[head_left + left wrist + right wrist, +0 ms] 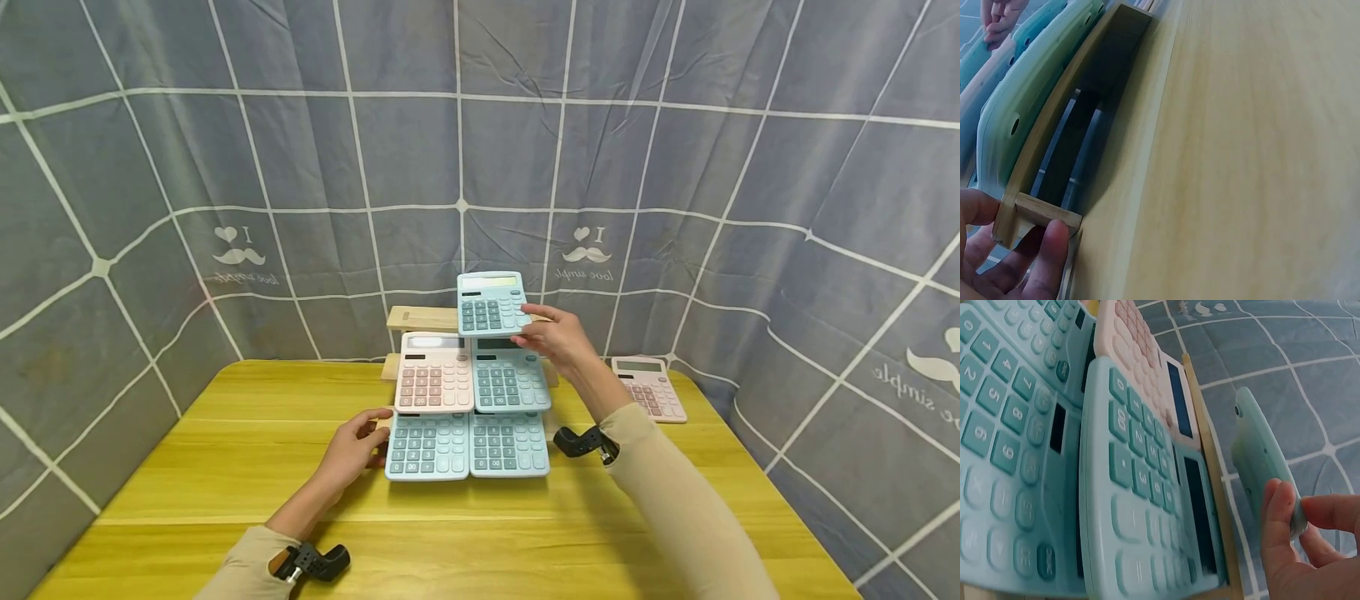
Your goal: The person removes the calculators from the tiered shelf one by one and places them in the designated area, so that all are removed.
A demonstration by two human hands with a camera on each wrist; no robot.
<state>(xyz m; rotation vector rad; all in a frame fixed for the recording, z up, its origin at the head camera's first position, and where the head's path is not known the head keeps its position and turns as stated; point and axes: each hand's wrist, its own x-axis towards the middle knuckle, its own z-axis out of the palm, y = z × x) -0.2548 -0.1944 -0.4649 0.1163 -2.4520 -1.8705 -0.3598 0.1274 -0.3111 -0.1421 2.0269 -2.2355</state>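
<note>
My right hand (558,337) pinches a light blue calculator (487,304) by its right edge, high at the back. In the right wrist view this calculator (1263,456) is seen edge-on, apart from the ones below it. A tiered wooden rack (420,318) stands under several calculators. Its middle tier bears a pink calculator (435,400) and a blue calculator (510,387) side by side; two more blue ones sit on the lowest tier. At the rack's lower left, my left hand (352,450) grips the end of the wooden frame (1047,209) between thumb and fingers.
Another pink calculator (649,387) lies on the wooden table (247,467), right of the rack and behind my right forearm. A grey checked curtain (300,167) hangs close behind the table and along both sides.
</note>
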